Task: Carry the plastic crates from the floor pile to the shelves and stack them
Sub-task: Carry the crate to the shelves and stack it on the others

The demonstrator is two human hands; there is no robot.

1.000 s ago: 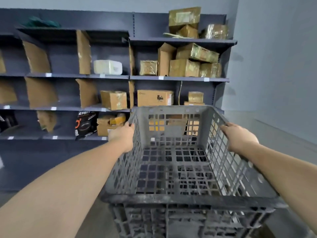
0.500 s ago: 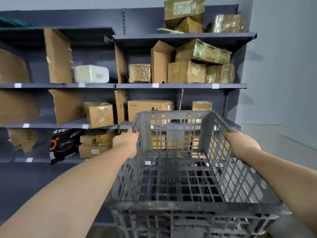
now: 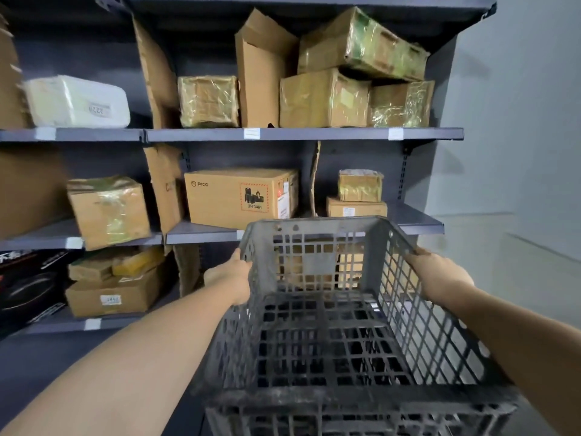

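I hold a dark grey lattice plastic crate (image 3: 330,335) in front of me at waist height, empty inside. My left hand (image 3: 231,276) grips its left rim near the far corner. My right hand (image 3: 440,273) grips the right rim opposite. The crate's far wall is close to the dark grey shelves (image 3: 301,134), level with the edge of the middle shelf board (image 3: 421,228). A second crate rim seems to show beneath the near edge; whether it is a separate crate is unclear.
Cardboard boxes fill the shelves: a PICO box (image 3: 240,196), taped boxes (image 3: 323,99) above, a white package (image 3: 77,102) at left, more boxes (image 3: 110,287) on the low shelf. A grey wall (image 3: 515,121) and pale floor (image 3: 518,247) lie to the right.
I have stepped closer to the shelves with the crate; the shelves now loom larger and the top shelf has left the view. Both hands keep the same grip.
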